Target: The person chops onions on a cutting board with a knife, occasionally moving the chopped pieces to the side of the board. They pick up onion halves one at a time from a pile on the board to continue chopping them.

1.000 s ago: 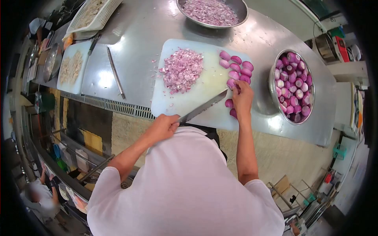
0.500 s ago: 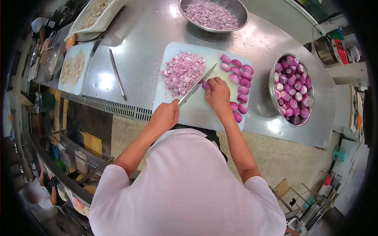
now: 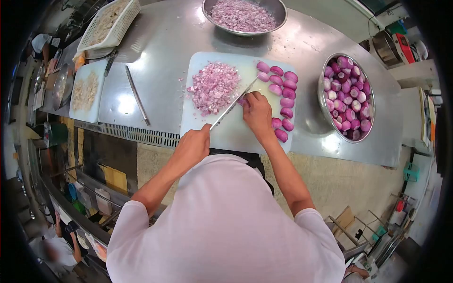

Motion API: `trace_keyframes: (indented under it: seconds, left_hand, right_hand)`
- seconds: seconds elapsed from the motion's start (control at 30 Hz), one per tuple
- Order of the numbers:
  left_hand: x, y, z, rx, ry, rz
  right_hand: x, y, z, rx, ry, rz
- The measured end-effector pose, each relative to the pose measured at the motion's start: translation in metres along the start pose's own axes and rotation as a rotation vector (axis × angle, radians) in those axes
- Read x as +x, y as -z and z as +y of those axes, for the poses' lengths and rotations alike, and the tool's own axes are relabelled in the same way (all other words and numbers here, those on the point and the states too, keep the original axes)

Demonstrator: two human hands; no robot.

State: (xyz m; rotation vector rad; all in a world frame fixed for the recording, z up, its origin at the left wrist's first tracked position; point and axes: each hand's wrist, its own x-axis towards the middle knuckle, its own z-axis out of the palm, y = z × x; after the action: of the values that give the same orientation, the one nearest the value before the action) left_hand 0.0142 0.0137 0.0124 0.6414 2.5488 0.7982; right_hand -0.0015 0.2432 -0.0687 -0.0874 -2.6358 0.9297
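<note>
My left hand is closed around the handle of a kitchen knife. Its blade slants up and away to the right across a white cutting board. Just right of the blade, my right hand pinches a piece of red onion down on the board, with the fingertips close to the knife. The fingers hide most of that piece. A heap of chopped red onion lies left of the blade. Several halved red onions sit cut side down in rows along the board's right side.
A metal bowl of peeled red onions stands right of the board, and a bowl of chopped onion behind it. On the left lie a sharpening steel, a second board with pale pieces and a white basket. People work farther off.
The view has shifted a little, so the board and bowls appear slightly moved. The knife stays beside the pinched onion piece, and both hands keep their holds.
</note>
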Motion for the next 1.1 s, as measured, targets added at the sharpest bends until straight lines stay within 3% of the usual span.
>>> trace_keyframes:
  seconds: [0.4,0.73,0.83,1.1]
  left_hand:
    - [0.011,-0.001,-0.005,0.129,0.024,-0.118]
    - [0.01,0.005,-0.004,0.085,0.006,-0.1]
    - [0.017,0.002,-0.004,0.077,-0.077,-0.094]
    - [0.013,0.01,0.002,0.106,0.016,-0.172]
  right_hand:
    - [-0.007,-0.002,0.0,0.033,-0.01,0.097]
    - [-0.01,-0.01,0.001,0.099,-0.005,0.172]
    - [-0.012,-0.006,0.002,0.068,-0.025,0.162]
    - [-0.017,-0.008,0.003,0.082,-0.038,0.176]
